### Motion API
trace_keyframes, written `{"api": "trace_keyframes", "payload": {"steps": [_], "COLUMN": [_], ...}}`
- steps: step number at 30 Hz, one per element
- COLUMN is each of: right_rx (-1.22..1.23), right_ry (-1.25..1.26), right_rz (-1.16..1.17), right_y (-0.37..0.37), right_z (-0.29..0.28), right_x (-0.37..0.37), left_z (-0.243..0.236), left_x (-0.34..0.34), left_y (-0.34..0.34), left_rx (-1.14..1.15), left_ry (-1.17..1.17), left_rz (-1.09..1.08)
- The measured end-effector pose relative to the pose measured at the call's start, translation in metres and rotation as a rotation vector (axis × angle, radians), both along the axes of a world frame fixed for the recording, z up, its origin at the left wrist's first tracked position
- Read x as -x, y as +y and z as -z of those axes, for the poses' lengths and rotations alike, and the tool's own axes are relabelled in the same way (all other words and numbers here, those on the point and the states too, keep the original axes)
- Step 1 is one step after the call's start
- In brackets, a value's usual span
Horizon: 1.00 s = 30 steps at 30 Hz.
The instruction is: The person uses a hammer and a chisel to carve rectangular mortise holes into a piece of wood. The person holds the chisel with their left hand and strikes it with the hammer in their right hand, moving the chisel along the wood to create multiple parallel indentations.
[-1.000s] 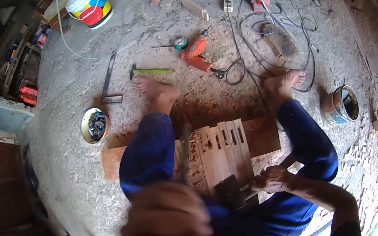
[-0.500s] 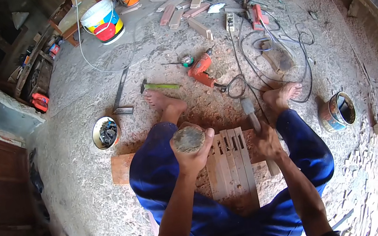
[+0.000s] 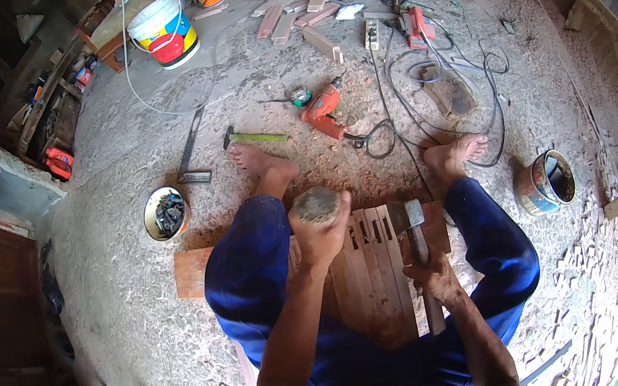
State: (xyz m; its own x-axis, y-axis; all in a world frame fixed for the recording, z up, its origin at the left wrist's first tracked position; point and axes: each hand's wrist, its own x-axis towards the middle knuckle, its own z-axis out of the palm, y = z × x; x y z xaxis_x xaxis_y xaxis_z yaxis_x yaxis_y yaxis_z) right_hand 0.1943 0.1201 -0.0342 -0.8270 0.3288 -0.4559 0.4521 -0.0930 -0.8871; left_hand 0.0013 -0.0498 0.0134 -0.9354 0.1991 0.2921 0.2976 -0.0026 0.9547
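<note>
My left hand (image 3: 325, 237) is wrapped round a thick, round-ended wooden piece (image 3: 317, 206). Its worn grey end faces up, and the rest is hidden under my hand. In my right hand (image 3: 433, 277) is a long-handled tool (image 3: 418, 240) with a blocky grey metal head; it looks like a hammer or hatchet. Several pale wooden strips (image 3: 375, 287) lie side by side between my legs, with dark slots cut near their far ends. They rest across a reddish-brown board (image 3: 195, 272). The tool's head is just right of the slotted ends; contact cannot be made out.
Beyond my feet lie an orange drill (image 3: 325, 113), a green-handled hammer (image 3: 257, 137), a try square (image 3: 193, 158) and looping cables (image 3: 501, 112). Tins stand at left (image 3: 166, 214) and right (image 3: 547, 181). Farther off are a white bucket (image 3: 165, 31) and wood offcuts (image 3: 322, 41).
My right hand and its tool have come nearer to me and leftward, bringing the head beside the strips. My left hand has shifted right and slightly away, the wooden piece still in it.
</note>
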Motion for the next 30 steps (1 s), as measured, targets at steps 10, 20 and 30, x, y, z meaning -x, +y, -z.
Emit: {"api": "trace_keyframes", "payload": {"steps": [10, 20, 30], "right_rx": [-0.917, -0.972, -1.371], "right_ry": [0.573, 0.436, 0.789], "right_rz": [-0.338, -0.57, -0.207], "right_y": [-0.03, -0.032, -0.035], "right_z": [-0.196, -0.212, -0.229], "right_x": [0.037, 0.036, 0.037], "left_z": [0.034, 0.038, 0.021], "left_x": [-0.002, -0.022, -0.018], "left_y": [0.001, 0.005, -0.01], "left_rx": [-0.167, -0.301, -0.076], "left_ry": [-0.005, 0.065, -0.01], "left_rz": [0.14, 0.136, 0.17]}}
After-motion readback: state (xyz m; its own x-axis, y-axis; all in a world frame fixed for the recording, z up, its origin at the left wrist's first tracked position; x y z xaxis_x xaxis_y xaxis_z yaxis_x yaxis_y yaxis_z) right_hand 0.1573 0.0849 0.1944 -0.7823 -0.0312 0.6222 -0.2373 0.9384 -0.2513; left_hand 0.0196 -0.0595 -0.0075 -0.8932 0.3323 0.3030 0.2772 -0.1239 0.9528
